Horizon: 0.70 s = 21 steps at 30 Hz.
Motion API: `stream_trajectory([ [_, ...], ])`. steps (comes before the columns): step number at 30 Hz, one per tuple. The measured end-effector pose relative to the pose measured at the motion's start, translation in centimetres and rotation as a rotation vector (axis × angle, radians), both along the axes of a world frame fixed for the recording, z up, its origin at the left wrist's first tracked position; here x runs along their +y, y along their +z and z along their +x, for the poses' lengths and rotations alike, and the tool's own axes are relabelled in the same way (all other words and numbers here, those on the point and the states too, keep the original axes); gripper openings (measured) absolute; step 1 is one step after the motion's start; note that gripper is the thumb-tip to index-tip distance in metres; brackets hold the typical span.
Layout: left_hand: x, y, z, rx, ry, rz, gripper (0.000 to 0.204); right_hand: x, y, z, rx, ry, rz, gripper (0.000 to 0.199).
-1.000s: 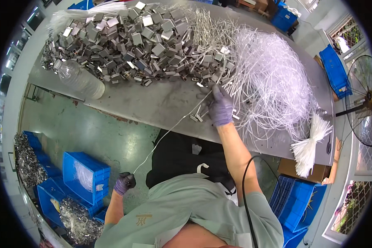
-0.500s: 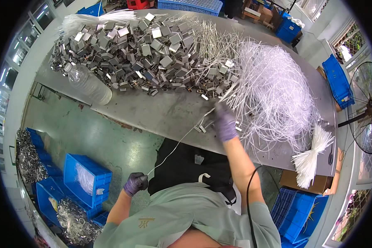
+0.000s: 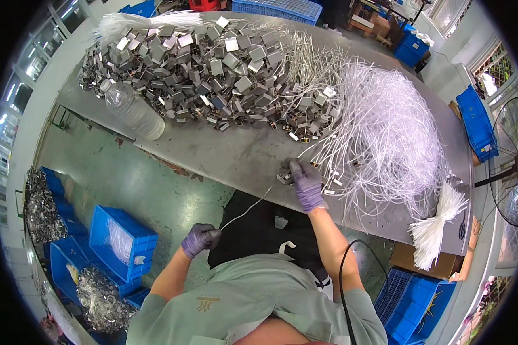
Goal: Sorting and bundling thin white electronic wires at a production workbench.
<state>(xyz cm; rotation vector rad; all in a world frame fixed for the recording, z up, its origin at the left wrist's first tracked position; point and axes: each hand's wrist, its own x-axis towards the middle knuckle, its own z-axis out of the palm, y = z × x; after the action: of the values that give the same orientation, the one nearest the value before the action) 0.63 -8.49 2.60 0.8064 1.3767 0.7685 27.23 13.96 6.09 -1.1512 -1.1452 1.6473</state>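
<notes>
My left hand point(image 3: 201, 239), in a purple-grey glove, is closed around one end of a thin white cable point(image 3: 246, 213). From there the cable slants up over my lap to the table edge. My gloved right hand point(image 3: 306, 183) is at that edge, its fingers pinched on a small metal-cased part point(image 3: 283, 177); the fingertips partly hide it. Beyond it spreads a big heap of grey metal-cased parts point(image 3: 213, 75), some with white leads. Right of my right hand lies a loose tangle of white cables point(image 3: 391, 138), with several small connector ends near my knuckles.
A clear plastic bottle point(image 3: 133, 110) leans at the table's left. Bundled white ties point(image 3: 440, 224) hang over the right corner. Blue crates point(image 3: 124, 241) stand on the floor at left, and more blue crates point(image 3: 414, 299) at lower right. A fan point(image 3: 509, 167) stands at far right.
My right hand has drawn back a little toward the table edge and is closed on the small part. My left hand has moved slightly up and right, with the cable still in it.
</notes>
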Motion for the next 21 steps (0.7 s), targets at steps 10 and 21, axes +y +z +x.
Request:
stream_trajectory([
  [10,-0.2,-3.7,-1.9,0.140,0.090,-0.112,0.041,-1.5,1.2,-3.8,-0.687,0.093,0.728,0.024],
  [21,-1.3,-4.6,-1.0,0.335,0.049,-0.028,0.040,-1.7,-5.9,-5.2,-0.744,0.247,0.441,0.022],
])
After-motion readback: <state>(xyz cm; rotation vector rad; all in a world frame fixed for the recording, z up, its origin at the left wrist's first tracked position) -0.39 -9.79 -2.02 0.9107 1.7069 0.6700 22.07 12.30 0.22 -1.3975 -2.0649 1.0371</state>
